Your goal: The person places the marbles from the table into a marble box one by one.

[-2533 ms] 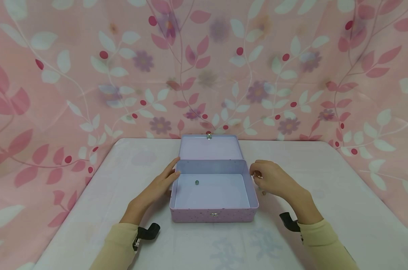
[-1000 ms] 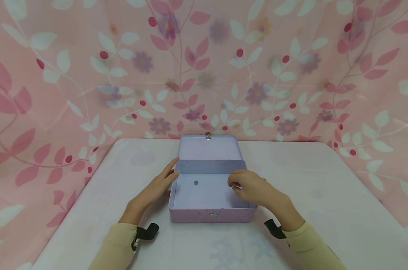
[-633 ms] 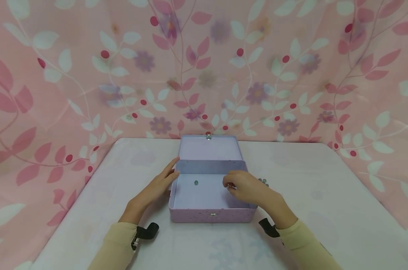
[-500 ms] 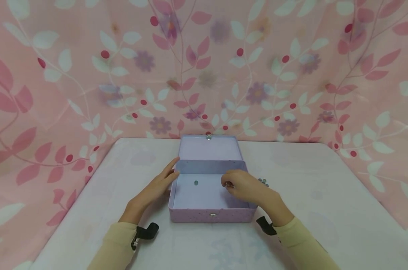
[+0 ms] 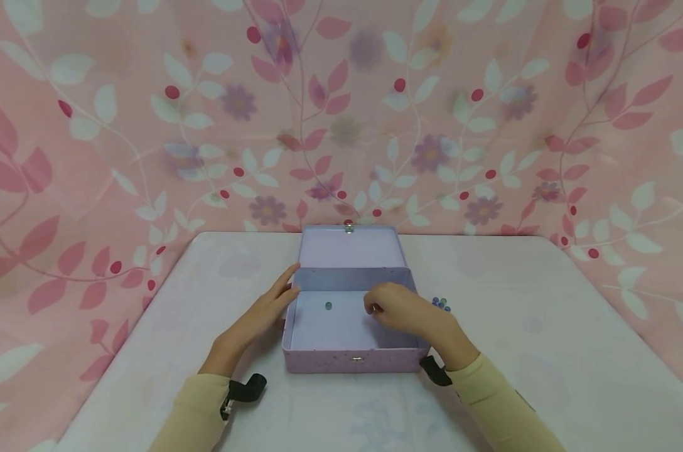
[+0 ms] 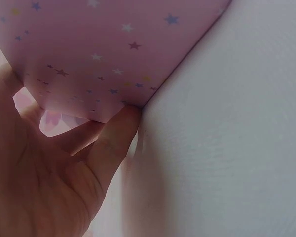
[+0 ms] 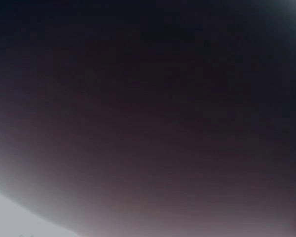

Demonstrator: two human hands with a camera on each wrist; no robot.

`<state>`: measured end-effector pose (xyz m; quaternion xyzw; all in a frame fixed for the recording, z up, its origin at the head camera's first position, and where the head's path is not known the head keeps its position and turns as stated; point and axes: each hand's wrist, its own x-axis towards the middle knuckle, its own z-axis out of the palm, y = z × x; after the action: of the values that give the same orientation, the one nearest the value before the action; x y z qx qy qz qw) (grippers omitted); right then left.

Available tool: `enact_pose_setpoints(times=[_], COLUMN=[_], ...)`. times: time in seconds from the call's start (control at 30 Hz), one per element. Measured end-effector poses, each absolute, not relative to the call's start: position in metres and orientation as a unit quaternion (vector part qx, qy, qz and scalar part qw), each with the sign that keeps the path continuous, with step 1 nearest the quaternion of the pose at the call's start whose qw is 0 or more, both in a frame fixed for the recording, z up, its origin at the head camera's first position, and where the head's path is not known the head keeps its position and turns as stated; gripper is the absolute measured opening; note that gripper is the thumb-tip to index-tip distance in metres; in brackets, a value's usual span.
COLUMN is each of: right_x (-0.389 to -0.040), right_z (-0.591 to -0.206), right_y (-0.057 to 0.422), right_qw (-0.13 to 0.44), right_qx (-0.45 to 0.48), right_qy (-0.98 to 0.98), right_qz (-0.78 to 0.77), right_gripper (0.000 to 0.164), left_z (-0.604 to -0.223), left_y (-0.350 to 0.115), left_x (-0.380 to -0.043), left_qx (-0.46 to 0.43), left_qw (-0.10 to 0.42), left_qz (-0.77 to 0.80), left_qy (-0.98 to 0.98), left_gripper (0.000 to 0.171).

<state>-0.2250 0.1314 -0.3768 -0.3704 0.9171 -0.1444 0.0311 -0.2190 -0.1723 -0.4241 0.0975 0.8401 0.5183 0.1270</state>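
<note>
A lilac tin box (image 5: 355, 360) stands with its hinged lid (image 5: 353, 248) folded back; its outer wall (image 6: 123, 54) is printed with stars in the left wrist view. My left hand (image 5: 260, 317) rests with relaxed fingers against the box's left side, a fingertip (image 6: 126, 121) at the bottom edge. On the box floor, left of the middle, lies a small greenish glass marble (image 5: 328, 306). Inside the right half, my right hand (image 5: 400, 307) reaches over the wall with curled fingers and pinches a marble, mostly hidden by the fingers. The right wrist view is dark and blocked.
Several blue and green marbles (image 5: 441, 304) lie in a cluster on the white cloth just right of the box, beside my right wrist. The table (image 5: 234, 257) backs onto a pink floral curtain (image 5: 341, 125). A metal clasp (image 5: 356, 359) sits at the box front.
My right hand has moved from beside the box's right wall, over the rim and leftward into the box. The marble cluster has come into sight behind it. The left hand stays put.
</note>
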Motion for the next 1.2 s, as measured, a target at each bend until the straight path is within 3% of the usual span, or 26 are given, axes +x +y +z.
enact_pose_setpoints(times=[0.47,1.2], right_x=[-0.219,-0.215], right_z=[-0.390,-0.384], right_y=[0.127,0.132], right_qw=[0.073,0.049], right_qx=[-0.362,-0.346], right_qy=[0.923,0.925], right_qz=[-0.110,-0.148], right_gripper=[0.016,0.014], left_z=[-0.427,-0.425], left_y=[-0.170,-0.171], left_x=[-0.220,-0.219], left_qx=[0.094,0.091], left_qw=[0.124,0.124], left_qz=[0.515,0.512], left_qy=[0.843,0.845], left_gripper=[0.063,0.060])
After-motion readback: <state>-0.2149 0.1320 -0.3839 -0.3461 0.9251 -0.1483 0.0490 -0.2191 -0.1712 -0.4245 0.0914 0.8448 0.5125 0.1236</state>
